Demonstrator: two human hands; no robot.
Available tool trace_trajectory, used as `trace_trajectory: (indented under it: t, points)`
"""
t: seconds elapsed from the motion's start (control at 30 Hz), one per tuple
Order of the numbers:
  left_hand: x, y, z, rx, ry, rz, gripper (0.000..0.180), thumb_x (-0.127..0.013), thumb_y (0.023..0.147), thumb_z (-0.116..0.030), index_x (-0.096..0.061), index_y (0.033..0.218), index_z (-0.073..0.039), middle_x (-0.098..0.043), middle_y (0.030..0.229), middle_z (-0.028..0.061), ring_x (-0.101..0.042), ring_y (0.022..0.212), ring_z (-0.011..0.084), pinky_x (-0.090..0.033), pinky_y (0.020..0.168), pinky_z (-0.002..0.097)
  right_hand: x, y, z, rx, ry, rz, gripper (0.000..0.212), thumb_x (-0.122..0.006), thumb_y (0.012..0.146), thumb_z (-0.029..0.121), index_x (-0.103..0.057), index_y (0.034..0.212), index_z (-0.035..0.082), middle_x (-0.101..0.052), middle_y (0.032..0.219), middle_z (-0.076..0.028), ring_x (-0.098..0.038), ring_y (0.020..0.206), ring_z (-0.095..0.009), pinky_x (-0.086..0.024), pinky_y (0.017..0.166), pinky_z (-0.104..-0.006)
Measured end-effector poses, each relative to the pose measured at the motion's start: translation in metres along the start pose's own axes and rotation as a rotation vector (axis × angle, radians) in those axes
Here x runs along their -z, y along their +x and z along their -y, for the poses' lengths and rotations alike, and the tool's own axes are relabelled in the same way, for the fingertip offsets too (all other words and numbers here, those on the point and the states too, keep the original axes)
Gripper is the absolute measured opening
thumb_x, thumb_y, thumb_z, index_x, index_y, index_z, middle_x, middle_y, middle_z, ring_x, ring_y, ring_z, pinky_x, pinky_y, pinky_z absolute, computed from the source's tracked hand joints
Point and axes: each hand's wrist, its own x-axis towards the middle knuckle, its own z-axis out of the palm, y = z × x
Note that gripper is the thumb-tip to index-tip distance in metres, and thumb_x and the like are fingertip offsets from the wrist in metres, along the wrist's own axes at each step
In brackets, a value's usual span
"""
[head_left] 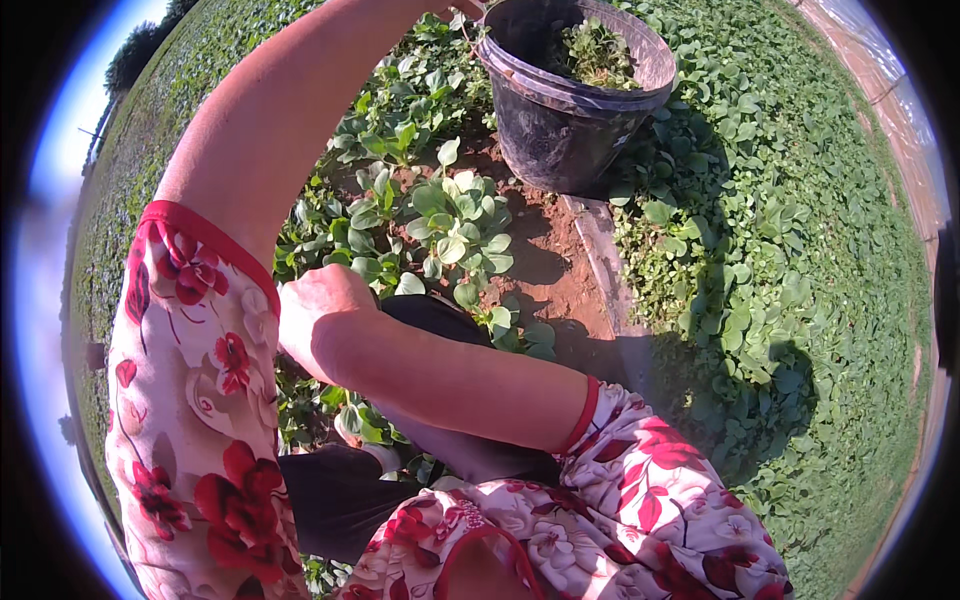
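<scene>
My left arm stretches up to a black bucket at the top of the view. My left hand, partly cut off by the upper edge, closes on the bucket's left rim. Pulled green plants lie inside the bucket. My right arm crosses in front of me to the left. My right hand is low among leafy green plants, its back toward me and its fingers curled under. Whatever those fingers hold is hidden.
Bare reddish soil and a strip of pale plastic film run below the bucket. Dense low crops cover the right side. My dark-clad leg is beneath my right forearm. Clear sheeting stands at the far right.
</scene>
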Motion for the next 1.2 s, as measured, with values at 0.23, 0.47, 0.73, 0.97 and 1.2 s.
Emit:
trace_trajectory:
  t: [0.23,0.47,0.73,0.97,1.2]
  points:
    - [0.038,-0.143,0.062,-0.055,-0.288,-0.183,0.025,-0.062,0.087,-0.023,-0.063,0.105,-0.006,-0.066,0.096,0.0066,-0.063,0.083,0.0161,-0.049,0.07,0.0289,0.005,-0.013,-0.026,-0.217,0.003,-0.16,0.015,-0.065,0.078,0.015,-0.071,0.09,0.009,-0.07,0.085,-0.008,-0.069,0.087,-0.022,-0.055,0.073,-0.0346]
    - [0.069,-0.295,0.174,0.121,-0.703,-0.349,0.033,-0.058,0.09,-0.035,-0.062,0.1,-0.003,-0.068,0.084,0.0085,-0.065,0.073,0.0204,-0.054,0.069,0.0343,0.0,-0.015,-0.031,-0.31,-0.188,-0.792,0.022,-0.067,0.072,0.013,-0.07,0.094,0.01,-0.068,0.075,-0.011,-0.067,0.073,-0.03,-0.054,0.066,-0.0382]
    - [-0.019,-0.34,0.202,0.058,-1.392,-0.236,0.045,-0.043,0.094,-0.051,-0.059,0.098,-0.01,-0.065,0.083,0.0066,-0.061,0.073,0.0227,-0.049,0.066,0.038,-0.012,-0.001,0.017,0.262,-0.11,-0.922,0.026,-0.068,0.068,0.012,-0.062,0.094,0.013,-0.065,0.079,-0.01,-0.065,0.073,-0.031,-0.052,0.063,-0.0406]
    - [-0.006,-0.374,0.212,-0.054,-1.406,-0.802,0.028,-0.037,0.101,-0.025,-0.049,0.104,0.001,-0.061,0.096,0.0104,-0.061,0.081,0.0209,-0.049,0.085,0.0434,-0.053,-0.047,-0.047,-0.061,0.197,-1.066,0.032,-0.071,0.076,0.015,-0.065,0.106,0.005,-0.068,0.082,-0.009,-0.066,0.077,-0.024,-0.052,0.074,-0.0343]
    - [-0.002,-0.456,0.293,0.017,-1.712,-0.983,0.024,-0.034,0.102,-0.021,-0.048,0.096,-0.002,-0.054,0.078,0.0058,-0.051,0.064,0.0178,-0.046,0.072,0.0373,-0.277,-0.263,-0.137,-0.487,0.342,0.191,0.023,-0.063,0.075,0.019,-0.07,0.094,0.007,-0.068,0.086,-0.017,-0.068,0.083,-0.031,-0.054,0.07,-0.0361]
